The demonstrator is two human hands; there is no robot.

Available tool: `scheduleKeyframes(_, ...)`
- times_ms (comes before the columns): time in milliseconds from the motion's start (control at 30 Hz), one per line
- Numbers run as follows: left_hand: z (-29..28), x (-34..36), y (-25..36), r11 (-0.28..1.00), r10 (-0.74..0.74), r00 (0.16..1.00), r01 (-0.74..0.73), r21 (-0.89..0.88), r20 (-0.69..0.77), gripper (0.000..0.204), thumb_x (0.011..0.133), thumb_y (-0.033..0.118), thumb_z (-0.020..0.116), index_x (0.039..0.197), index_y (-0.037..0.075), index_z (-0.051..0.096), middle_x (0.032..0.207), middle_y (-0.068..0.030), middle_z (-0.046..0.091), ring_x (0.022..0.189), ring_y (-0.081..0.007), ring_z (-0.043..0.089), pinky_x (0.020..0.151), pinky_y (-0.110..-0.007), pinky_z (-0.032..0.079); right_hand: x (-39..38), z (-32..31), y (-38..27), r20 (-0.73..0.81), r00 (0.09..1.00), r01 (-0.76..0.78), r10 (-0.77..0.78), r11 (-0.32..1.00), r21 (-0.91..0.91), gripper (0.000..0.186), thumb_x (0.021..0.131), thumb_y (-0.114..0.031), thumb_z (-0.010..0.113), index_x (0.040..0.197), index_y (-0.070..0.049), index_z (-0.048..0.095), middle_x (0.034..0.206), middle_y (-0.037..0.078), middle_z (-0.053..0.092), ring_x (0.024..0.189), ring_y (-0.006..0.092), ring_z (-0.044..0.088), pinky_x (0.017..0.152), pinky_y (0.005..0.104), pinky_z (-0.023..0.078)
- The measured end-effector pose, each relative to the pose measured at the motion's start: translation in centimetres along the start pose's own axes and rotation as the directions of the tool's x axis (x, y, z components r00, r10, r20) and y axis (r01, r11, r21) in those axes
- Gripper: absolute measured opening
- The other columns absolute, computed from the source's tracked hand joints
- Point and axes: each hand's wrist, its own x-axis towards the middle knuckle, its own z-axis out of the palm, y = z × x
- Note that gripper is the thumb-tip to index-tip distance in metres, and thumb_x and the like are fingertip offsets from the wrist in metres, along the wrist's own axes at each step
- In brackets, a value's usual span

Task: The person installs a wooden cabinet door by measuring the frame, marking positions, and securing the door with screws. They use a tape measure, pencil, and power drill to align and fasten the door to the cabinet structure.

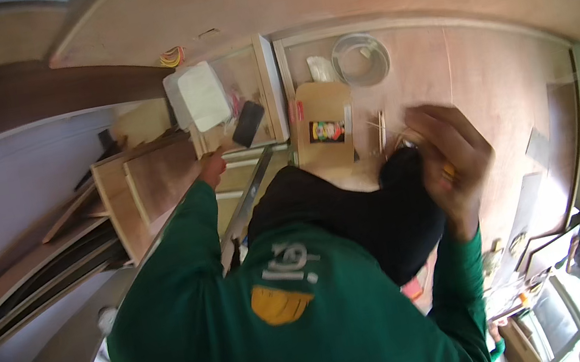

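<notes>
Plywood edges are crowding me: my left hand (212, 168) is gripping a hammer (244, 127); my right hand (451, 158) is blurring, grip untellable.

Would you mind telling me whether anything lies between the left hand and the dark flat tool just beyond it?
Nothing visible does. The left hand reaches up to the dark flat tool, which lies against the shallow wooden tray; whether the fingers already grip its handle cannot be told.

Cardboard sheet (324, 123) between hammer (244, 129) and tape roll (360, 59)
</notes>
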Motion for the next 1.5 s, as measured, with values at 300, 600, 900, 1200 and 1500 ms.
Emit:
scheduleKeyframes(300, 3.4, 5.9, -5.7, 0.958, -0.263, 0.691, 0.102, -0.269, -0.673, 0.074, 0.085, 0.057, 0.074, 0.122, -0.006, 0.059, 0.115, -0.0221, 0.063, 0.117, -0.0467, 0.056, 0.100, -0.056, 0.047, -3.9, 3.9, -11.6, -0.072, 0.958, -0.281, 0.278, 0.958, -0.047, 0.011, 0.095, -0.006, 0.071, 0.103, 0.002, 0.074, 0.094, 0.014, 0.076, 0.087, 0.0202, 0.071, 0.077, 0.0288, 0.055)
scheduleKeyframes(600, -1.4, 11.3, -10.8, 0.745, 0.600, 0.749, -0.393, 0.539, -0.283, 0.044, 0.095, 0.047, 0.059, 0.119, 0.012, 0.073, 0.125, -0.0168, 0.070, 0.120, -0.0479, 0.060, 0.100, -0.070, 0.039, -1.5, 4.0, -17.9, -0.063, 0.950, -0.299, 0.306, 0.949, 0.104, 0.012, 0.099, 0.003, 0.060, 0.098, 0.004, 0.073, 0.097, 0.011, 0.075, 0.092, 0.0162, 0.068, 0.085, 0.0285, 0.054)
scheduleKeyframes(900, 2.2, -25.5, 21.0, 0.297, 0.955, 0.219, -0.725, -0.622, 0.201, 0.052, 0.111, 0.040, 0.044, 0.144, 0.001, 0.047, 0.141, -0.0134, 0.053, 0.132, -0.0240, 0.048, 0.114, -0.040, 0.034, 1.8, 7.5, -15.2, -0.086, 0.986, -0.145, 0.146, 0.989, 0.013, 0.010, 0.096, -0.010, 0.068, 0.100, -0.001, 0.071, 0.091, 0.014, 0.074, 0.085, 0.0299, 0.072, 0.077, 0.0379, 0.056)
scheduleKeyframes(1200, -5.1, -30.5, 29.9, 0.128, 0.952, 0.062, -0.970, -0.206, 0.299, 0.019, 0.103, 0.022, 0.066, 0.104, 0.004, 0.072, 0.077, 0.0054, 0.055, 0.068, -0.0049, 0.046, 0.061, -0.024, 0.039, 1.4, 8.2, -18.9, -0.054, 0.966, -0.254, 0.254, 0.967, -0.004, 0.036, 0.100, -0.026, 0.065, 0.131, -0.008, 0.067, 0.105, 0.020, 0.075, 0.094, 0.0401, 0.070, 0.086, 0.0457, 0.055)
scheduleKeyframes(1500, -15.1, -22.3, 38.1, -0.005, 0.993, -0.006, -1.000, 0.006, -0.117, 0.026, 0.099, 0.020, 0.068, 0.108, -0.003, 0.073, 0.100, -0.0081, 0.073, 0.089, -0.0170, 0.064, 0.083, -0.031, 0.051, -9.1, 4.4, -13.0, -0.115, 0.875, -0.481, 0.470, 0.820, -0.311, 0.041, 0.101, -0.034, 0.062, 0.136, -0.012, 0.065, 0.119, 0.022, 0.071, 0.109, 0.0416, 0.067, 0.092, 0.0492, 0.053)
